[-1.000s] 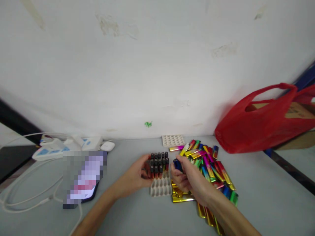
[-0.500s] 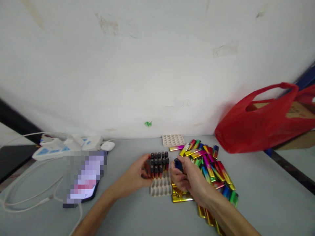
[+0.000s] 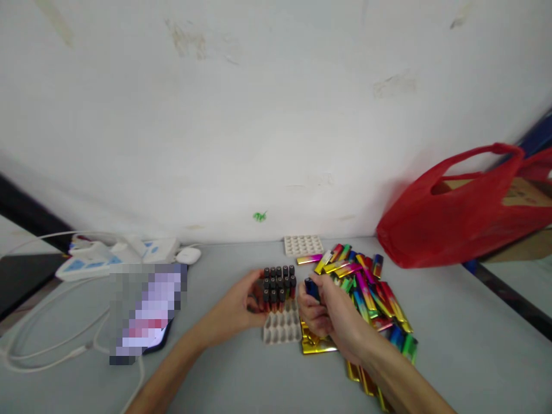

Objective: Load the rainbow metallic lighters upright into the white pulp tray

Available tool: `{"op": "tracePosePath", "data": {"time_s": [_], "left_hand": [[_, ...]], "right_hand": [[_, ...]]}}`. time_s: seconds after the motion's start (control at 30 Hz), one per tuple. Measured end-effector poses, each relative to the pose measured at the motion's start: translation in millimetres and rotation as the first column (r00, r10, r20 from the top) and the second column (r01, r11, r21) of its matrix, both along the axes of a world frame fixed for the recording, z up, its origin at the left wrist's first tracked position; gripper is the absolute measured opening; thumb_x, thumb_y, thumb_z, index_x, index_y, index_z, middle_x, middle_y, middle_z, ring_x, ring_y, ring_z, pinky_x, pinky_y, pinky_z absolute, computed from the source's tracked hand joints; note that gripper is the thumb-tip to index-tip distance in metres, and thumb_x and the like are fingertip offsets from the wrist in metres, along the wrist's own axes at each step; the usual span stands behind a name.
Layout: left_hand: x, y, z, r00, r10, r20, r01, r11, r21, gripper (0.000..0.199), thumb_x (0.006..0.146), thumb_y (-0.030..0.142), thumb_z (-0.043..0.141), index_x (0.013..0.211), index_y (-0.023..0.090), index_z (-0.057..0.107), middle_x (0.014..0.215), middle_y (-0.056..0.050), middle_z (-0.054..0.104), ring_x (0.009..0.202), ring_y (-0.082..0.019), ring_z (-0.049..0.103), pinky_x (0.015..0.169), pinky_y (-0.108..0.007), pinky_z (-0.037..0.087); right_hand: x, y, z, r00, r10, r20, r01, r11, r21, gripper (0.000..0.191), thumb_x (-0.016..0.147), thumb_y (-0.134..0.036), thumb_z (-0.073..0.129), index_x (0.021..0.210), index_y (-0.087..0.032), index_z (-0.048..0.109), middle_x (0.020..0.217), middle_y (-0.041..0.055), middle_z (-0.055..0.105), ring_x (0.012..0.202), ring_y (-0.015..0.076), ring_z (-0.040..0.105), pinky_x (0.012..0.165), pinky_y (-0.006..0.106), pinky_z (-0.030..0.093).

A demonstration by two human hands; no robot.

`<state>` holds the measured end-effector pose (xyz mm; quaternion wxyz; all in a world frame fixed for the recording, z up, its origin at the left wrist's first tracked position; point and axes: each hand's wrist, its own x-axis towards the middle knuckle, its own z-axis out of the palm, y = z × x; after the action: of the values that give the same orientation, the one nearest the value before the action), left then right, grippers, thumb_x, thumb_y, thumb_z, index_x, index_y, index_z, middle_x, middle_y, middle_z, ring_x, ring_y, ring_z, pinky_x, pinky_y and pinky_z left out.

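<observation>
Wall [image 3: 276,126] takes up most of the view, pale and scuffed, with a grey table [image 3: 228,376] running up to it. Next biggest is the red bag [image 3: 448,218] at the right, with cardboard showing in it. Then the heap of shiny slim pieces [image 3: 366,287], all loose angles, right of centre and partly behind the right forearm. Power strip [image 3: 164,252] and phone [image 3: 155,310] sit well off to the left; the screen's pixelated, so no clue what's on it.

Middle of the table: pale pocketed tray [image 3: 282,332], black-topped pieces [image 3: 279,283] standing upright in its far part, bare pockets at the near end. A second tray [image 3: 302,245] lies by the wall.

Left hand [image 3: 241,302] is curled around the left side of the standing bunch, looks like it's touching. Right hand [image 3: 323,307] is closed around a dark blue piece [image 3: 311,289], one end poking out of the fist, just right of the tray.

Tips, imo: left fingers low and light, since squeezing the bunch could tip a row. Right grip wants to be snug, because that shiny finish looks slippery, with the piece fairly upright and the knuckles clear of the standing ones.
</observation>
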<state>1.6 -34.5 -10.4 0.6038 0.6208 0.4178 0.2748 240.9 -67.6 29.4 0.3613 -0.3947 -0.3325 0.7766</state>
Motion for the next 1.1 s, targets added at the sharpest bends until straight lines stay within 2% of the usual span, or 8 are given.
{"op": "tracePosePath", "data": {"time_s": [0.17,0.47,0.73,0.83,1.0,1.1], "left_hand": [[1.2,-1.3,3.3,0.998,0.019,-0.052,-0.020,1.000,-0.007,0.067,0.073,0.022,0.090,0.132,0.019,0.061,0.114,-0.008,0.075,0.088,-0.024,0.073,0.072,-0.031,0.058],[2.1,-1.3,5.0,0.998,0.017,-0.054,-0.016,1.000,0.006,0.064,0.073,0.021,0.089,0.131,0.019,0.061,0.112,-0.006,0.074,0.085,-0.021,0.071,0.067,-0.028,0.054],[1.5,-0.6,2.6,0.999,0.005,-0.036,-0.006,1.000,-0.003,0.069,0.074,0.024,0.092,0.135,0.018,0.060,0.110,-0.007,0.074,0.089,-0.024,0.072,0.069,-0.029,0.055],[1.9,-0.7,3.3,0.999,0.011,-0.041,-0.010,1.000,0.010,0.067,0.074,0.022,0.090,0.134,0.018,0.061,0.109,-0.006,0.074,0.091,-0.024,0.072,0.071,-0.029,0.056],[2.1,-1.4,4.3,0.999,0.003,-0.036,-0.003,1.000,0.004,0.066,0.076,0.022,0.088,0.135,0.019,0.060,0.109,-0.006,0.073,0.091,-0.024,0.073,0.071,-0.029,0.056],[1.8,-1.6,4.0,0.999,0.012,-0.052,-0.012,1.000,0.006,0.066,0.075,0.023,0.089,0.134,0.019,0.060,0.111,-0.006,0.073,0.088,-0.023,0.072,0.069,-0.028,0.055]], "right_hand": [[-0.6,0.6,3.5,0.998,0.014,0.056,-0.011,0.999,-0.051,0.045,0.089,-0.062,0.052,0.069,-0.024,0.040,0.062,-0.0110,0.021,0.053,0.0080,0.007,0.046,0.024,0.002],[-1.2,0.5,1.2,0.996,-0.014,0.084,0.018,0.999,-0.044,0.044,0.093,-0.060,0.049,0.069,-0.024,0.041,0.062,-0.0106,0.021,0.053,0.0089,0.008,0.046,0.023,0.003],[-5.6,-0.7,3.3,0.987,-0.088,0.132,0.100,0.991,-0.084,0.034,0.096,-0.043,0.041,0.069,-0.023,0.041,0.061,-0.0098,0.021,0.054,0.0099,0.008,0.046,0.021,0.005],[-5.7,-1.6,4.4,0.987,-0.089,0.132,0.101,0.991,-0.086,0.034,0.097,-0.042,0.040,0.069,-0.023,0.041,0.062,-0.0096,0.022,0.054,0.0098,0.008,0.046,0.021,0.005],[-2.4,0.3,1.1,0.995,-0.025,0.094,0.032,0.997,-0.074,0.043,0.099,-0.056,0.046,0.071,-0.023,0.041,0.063,-0.0103,0.021,0.054,0.0091,0.007,0.046,0.022,0.003],[0.5,1.2,-2.2,0.995,-0.018,0.095,0.014,0.999,0.046,0.054,0.098,-0.071,0.053,0.075,-0.024,0.044,0.064,-0.0098,0.024,0.053,0.0092,0.009,0.046,0.023,0.006]]}}
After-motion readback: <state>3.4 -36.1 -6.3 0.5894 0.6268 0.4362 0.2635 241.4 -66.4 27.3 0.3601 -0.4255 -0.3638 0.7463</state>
